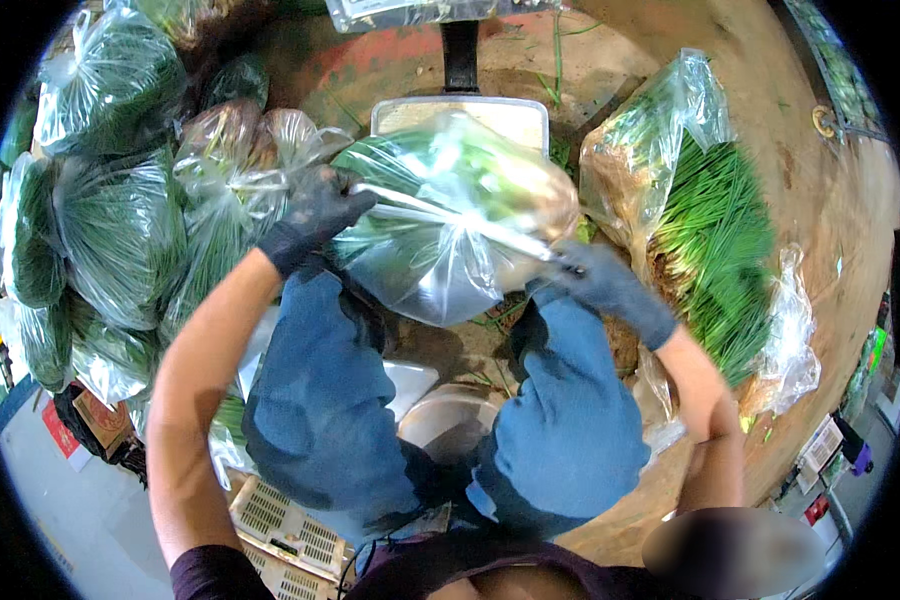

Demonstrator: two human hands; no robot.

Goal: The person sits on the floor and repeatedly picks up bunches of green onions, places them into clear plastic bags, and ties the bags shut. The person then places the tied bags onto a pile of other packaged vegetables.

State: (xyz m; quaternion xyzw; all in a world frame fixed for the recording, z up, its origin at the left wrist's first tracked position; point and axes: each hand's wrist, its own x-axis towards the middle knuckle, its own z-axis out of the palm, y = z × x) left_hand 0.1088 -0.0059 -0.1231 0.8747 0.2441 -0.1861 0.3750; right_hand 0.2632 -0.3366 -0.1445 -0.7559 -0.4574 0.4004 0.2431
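A clear plastic bag (390, 270) full of green stalks, with pale root ends to the right, sits before my knees on a scale platform (457, 112). A white tie strip (487, 232) runs across its gathered neck, stretched between my two gloved hands. My left hand (319, 214), in a dark glove, pinches one end at the bag's left side. The other end is in my right hand (607, 281), gloved alike, close above my right knee. Part of the platform is hidden beneath the bag.
Filled bags of greens (120, 232) are heaped at the left. To the right, loose green stalks (720, 247) lie by a part-open plastic bag (634, 150) and a crumpled bag (787, 337). The scale's post (460, 56) rises behind the platform. A plastic crate (289, 525) lies at lower left.
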